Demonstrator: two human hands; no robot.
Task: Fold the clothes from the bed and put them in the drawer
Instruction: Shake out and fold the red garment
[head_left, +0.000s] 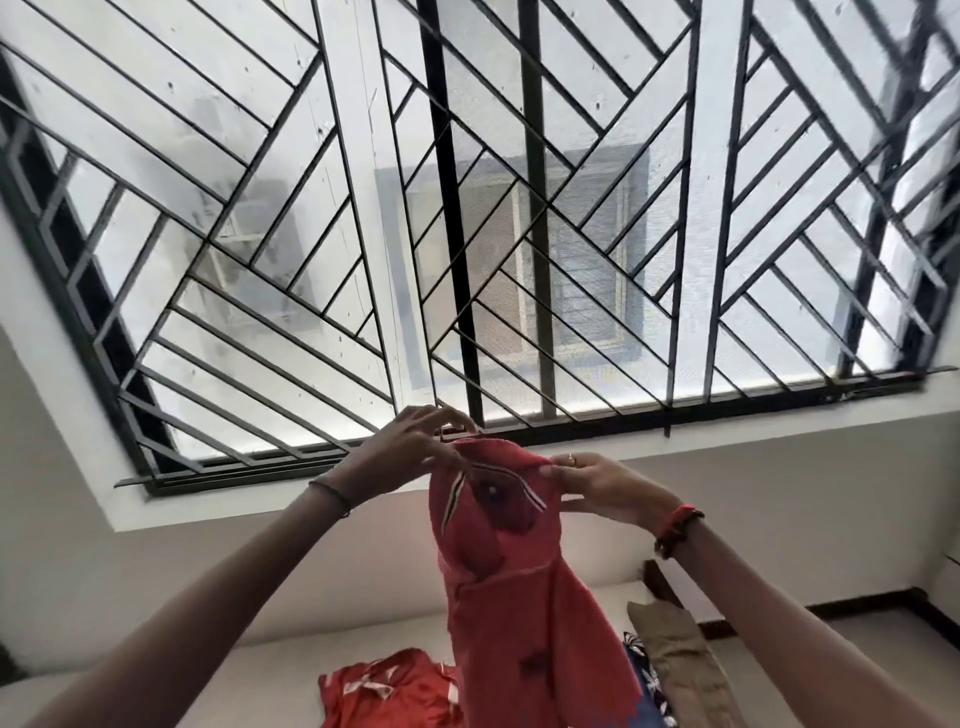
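A barred window (467, 208) is recorded behind and above the fingers, and a pale bed (249, 670) below them. A red garment (509, 597) is held raised over the bed, its top edge pinched by the left hand (410, 441) and the right hand (597, 486). An orange garment (384, 686) and a khaki garment (680, 660) lie beneath on the bed.
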